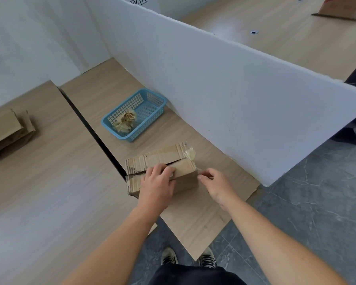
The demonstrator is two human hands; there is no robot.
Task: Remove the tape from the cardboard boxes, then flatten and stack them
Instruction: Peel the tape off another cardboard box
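A worn cardboard box [162, 156] stands on the wooden table in front of me, its top flaps closed and its surface torn in strips. A crumpled piece of clear tape [189, 153] sticks up at its far right corner. My left hand [156, 187] lies flat on the near top flap and holds the box down. My right hand [218, 185] is at the box's right side, thumb and forefinger pinched on a thin strip of clear tape. A blue plastic basket [152, 99] further back holds a wad of removed tape [125, 120].
A tall white foam partition [224, 89] runs along the right of the table. Flattened cardboard boxes [8, 132] lie on the adjoining table at the left. A dark gap [90, 126] separates the two tables. Grey tiled floor and my shoes show below.
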